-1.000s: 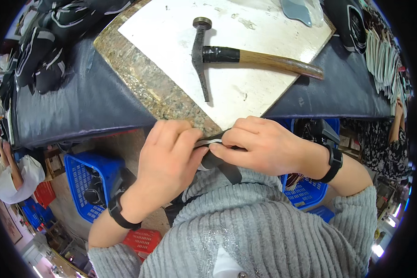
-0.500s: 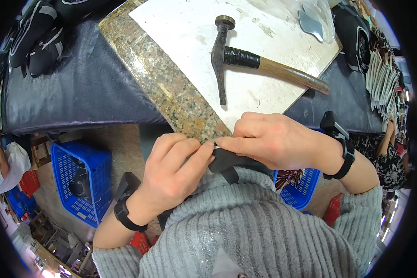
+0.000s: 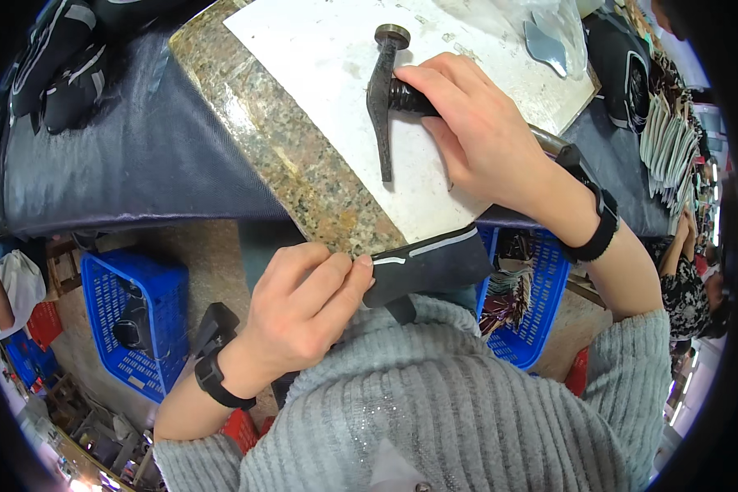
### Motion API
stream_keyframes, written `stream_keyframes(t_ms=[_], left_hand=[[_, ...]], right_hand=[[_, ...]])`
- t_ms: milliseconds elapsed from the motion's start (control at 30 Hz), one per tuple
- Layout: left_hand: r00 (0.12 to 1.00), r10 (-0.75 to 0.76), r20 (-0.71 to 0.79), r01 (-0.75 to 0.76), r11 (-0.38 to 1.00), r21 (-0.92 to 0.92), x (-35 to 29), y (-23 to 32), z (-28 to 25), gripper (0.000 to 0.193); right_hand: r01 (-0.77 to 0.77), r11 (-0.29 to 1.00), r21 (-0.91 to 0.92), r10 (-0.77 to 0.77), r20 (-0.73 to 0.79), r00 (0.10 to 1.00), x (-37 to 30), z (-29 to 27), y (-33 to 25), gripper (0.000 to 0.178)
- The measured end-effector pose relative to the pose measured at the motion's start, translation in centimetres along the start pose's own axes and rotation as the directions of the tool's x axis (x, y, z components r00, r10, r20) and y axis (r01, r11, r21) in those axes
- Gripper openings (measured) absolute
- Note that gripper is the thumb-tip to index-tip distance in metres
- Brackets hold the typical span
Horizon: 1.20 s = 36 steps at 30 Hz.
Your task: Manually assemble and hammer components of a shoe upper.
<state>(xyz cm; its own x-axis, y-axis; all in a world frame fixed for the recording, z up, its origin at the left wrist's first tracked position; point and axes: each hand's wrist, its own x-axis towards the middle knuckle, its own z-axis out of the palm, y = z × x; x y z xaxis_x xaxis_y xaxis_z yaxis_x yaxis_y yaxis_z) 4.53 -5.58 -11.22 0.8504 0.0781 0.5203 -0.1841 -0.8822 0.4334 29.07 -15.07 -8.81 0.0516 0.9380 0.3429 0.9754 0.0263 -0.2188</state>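
My left hand (image 3: 303, 307) pinches the left end of a black fabric piece (image 3: 430, 271) between thumb and fingers, at the near edge of the stone slab (image 3: 291, 164). A white strip runs along the fabric's upper edge, which lies against the slab's corner. My right hand (image 3: 484, 123) is closed round the black-wrapped neck of a hammer (image 3: 383, 107), thumb on the near side and forefinger on the far side. The hammer lies on a white board (image 3: 303, 57) on top of the slab. My palm and wrist hide most of its wooden handle.
Blue baskets (image 3: 107, 320) stand below on both sides. A grey template-like piece (image 3: 544, 47) and clear plastic lie at the back right. Black shoe-like pieces (image 3: 61, 61) sit at the far left; a stack of thin pieces (image 3: 668, 152) stands at the right. Other people are at both edges.
My right hand has let go of the black fabric and moved up and away onto the hammer. More of the fabric and its white strip shows. My left hand keeps its pinch.
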Motion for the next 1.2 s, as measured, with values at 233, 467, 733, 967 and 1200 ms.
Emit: stream_keyframes(t_ms=[233,467,733,967,1200], left_hand=[[0.999,-0.009,-0.04,0.009,1.0,0.008,-0.6,0.0,0.0,0.037],[0.994,0.037,-0.106,-0.038,0.999,-0.008,-0.4,-0.3,0.2,0.027],[0.975,-0.198,-0.102,0.187,0.976,-0.109,-0.4,0.2,-0.1,0.031],[0.983,-0.133,-0.128,0.128,0.991,-0.05,-1.6,0.0,0.0,0.036],[0.995,0.001,-0.101,0.004,0.999,0.05,-1.2,0.0,0.0,0.035]], right_hand=[[-0.073,0.915,0.397,0.0,0.182,0.983,-3.1,-4.8,-4.7,0.026],[-0.191,0.972,0.138,0.109,0.455,0.884,-2.7,-5.3,-7.8,0.03],[-0.143,0.982,0.119,0.079,0.43,0.9,-3.3,-5.0,-7.7,0.033],[-0.116,0.985,0.132,0.046,0.44,0.897,-3.0,-5.0,-7.1,0.037],[-0.112,0.983,0.145,0.036,0.445,0.895,-2.1,-5.3,-6.9,0.033]])
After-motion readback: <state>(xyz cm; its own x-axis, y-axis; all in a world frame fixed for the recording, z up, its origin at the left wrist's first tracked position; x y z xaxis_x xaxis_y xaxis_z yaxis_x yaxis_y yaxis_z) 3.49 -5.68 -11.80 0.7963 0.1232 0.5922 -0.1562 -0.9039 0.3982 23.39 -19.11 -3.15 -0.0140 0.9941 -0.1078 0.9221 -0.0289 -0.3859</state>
